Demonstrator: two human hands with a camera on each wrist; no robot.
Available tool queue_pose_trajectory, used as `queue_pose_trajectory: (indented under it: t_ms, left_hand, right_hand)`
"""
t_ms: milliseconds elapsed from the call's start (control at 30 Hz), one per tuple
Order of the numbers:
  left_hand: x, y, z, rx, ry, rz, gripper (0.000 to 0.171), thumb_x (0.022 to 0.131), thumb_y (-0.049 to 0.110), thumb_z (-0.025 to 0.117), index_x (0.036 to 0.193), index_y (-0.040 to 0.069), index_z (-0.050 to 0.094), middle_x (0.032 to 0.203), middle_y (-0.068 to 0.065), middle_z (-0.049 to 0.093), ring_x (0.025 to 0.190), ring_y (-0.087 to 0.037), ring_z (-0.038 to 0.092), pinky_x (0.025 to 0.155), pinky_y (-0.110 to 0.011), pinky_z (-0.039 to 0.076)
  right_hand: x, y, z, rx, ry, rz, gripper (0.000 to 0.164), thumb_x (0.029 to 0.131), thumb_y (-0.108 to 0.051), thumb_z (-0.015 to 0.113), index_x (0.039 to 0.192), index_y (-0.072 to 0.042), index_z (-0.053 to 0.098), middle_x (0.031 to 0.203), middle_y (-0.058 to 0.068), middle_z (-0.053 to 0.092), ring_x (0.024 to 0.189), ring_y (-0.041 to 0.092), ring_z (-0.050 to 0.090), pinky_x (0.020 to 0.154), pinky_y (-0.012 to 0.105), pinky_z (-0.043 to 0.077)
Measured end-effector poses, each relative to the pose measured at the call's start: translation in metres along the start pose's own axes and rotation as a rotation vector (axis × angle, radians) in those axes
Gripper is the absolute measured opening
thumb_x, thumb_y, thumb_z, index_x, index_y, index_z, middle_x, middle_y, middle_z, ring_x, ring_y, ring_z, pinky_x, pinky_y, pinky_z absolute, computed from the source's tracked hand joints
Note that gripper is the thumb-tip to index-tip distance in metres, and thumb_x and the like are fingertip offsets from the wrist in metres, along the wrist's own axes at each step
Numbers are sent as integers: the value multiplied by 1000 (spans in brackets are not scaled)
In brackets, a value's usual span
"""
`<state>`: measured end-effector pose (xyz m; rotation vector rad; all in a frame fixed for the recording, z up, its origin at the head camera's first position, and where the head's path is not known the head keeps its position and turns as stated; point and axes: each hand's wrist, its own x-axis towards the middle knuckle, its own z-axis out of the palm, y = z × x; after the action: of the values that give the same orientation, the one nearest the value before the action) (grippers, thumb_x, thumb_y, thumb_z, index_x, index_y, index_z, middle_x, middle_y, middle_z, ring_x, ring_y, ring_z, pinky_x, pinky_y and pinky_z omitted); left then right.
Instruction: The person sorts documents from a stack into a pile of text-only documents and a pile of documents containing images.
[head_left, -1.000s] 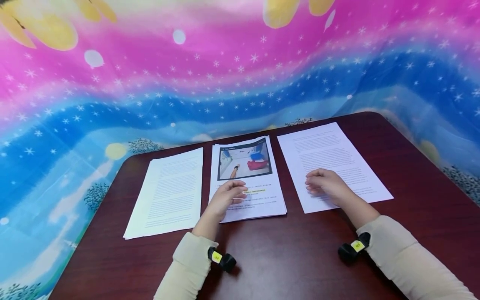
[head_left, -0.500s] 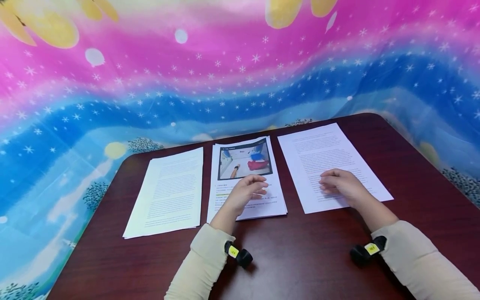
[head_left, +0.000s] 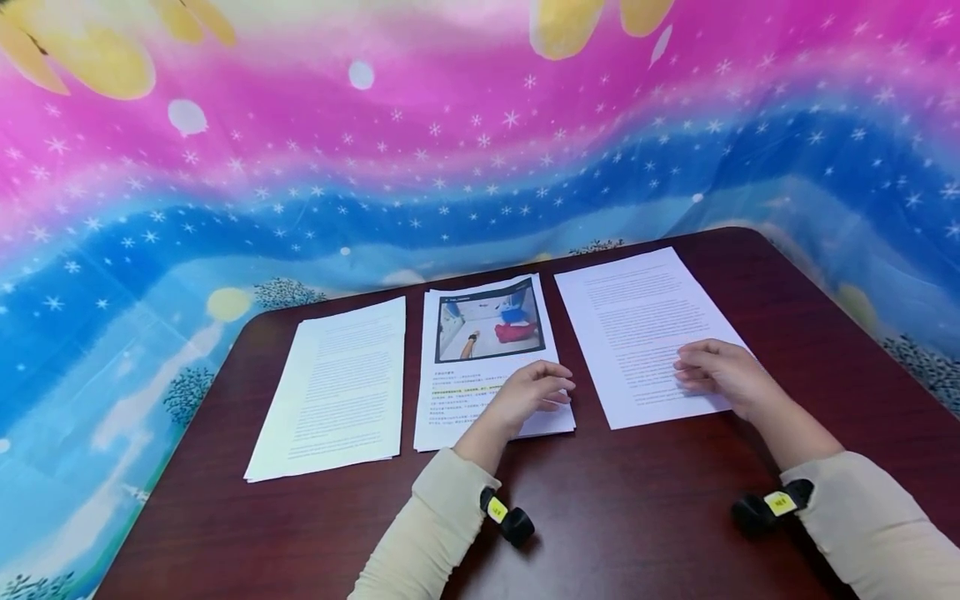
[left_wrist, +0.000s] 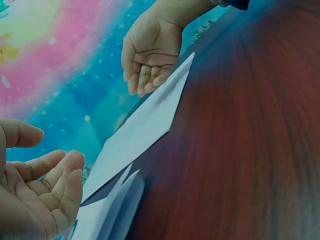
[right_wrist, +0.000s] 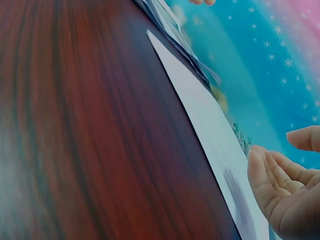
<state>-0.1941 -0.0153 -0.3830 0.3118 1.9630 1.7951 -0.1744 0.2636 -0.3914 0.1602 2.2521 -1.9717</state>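
My left hand (head_left: 528, 397) hovers over the lower right part of the middle paper stack (head_left: 457, 392), whose top sheet carries a dark-framed photo above printed lines. Its fingers are loosely bent, with nothing between them and the thumb. Over the lower right edge of the right-hand printed sheet (head_left: 630, 325) is my right hand (head_left: 720, 375), fingers relaxed and also holding nothing. Both wrist views show the palms bare, the left hand (left_wrist: 42, 195) and the right hand (right_wrist: 290, 190) each with the thumb apart from the fingers.
At the left lies another stack of printed paper (head_left: 337, 383), its sheets slightly uneven at the bottom. All the papers rest on a dark red-brown wooden table (head_left: 615, 517). Behind it hangs a colourful patterned backdrop (head_left: 450, 167). Each sleeved wrist wears a small black camera.
Both hands have moved to the right, the left across the middle stack and the right toward the edge of its sheet. The papers stay in place.
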Motion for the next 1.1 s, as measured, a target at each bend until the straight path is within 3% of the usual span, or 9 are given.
queue_pose_trajectory:
  t_ms: [233,433,800,1100]
  left_hand:
    - [5,0,14,-5,-26,-22,23,85,14,50,102,-2,54,90,-7,61,77,-17,59,70,-29,47]
    - [8,1,26,-17,-18,-41,22,83,11,53,99,-3,55,88,-8,60,73,-15,58,68,-27,46]
    - [14,-2,37,3,26,-98,25,84,11,52,104,-2,50,89,-6,57,82,-21,58,72,-30,46]
    - [17,0,41,6,79,-145,24,84,11,53,104,-1,50,89,-4,55,83,-19,56,72,-31,46]
  right_hand:
    - [-4,3,-19,-14,23,10,50,88,-26,49,113,14,33,76,-6,59,69,9,60,63,24,49]
    - [-7,7,-35,-19,36,21,45,87,-28,49,109,9,37,75,-8,60,69,9,60,62,24,49]
    - [-10,16,-58,24,72,35,16,85,-28,53,91,-13,53,74,-7,61,67,9,60,60,24,49]
    - [-5,22,-71,-146,197,76,44,86,-32,50,109,4,43,74,-15,56,66,0,55,59,20,48]
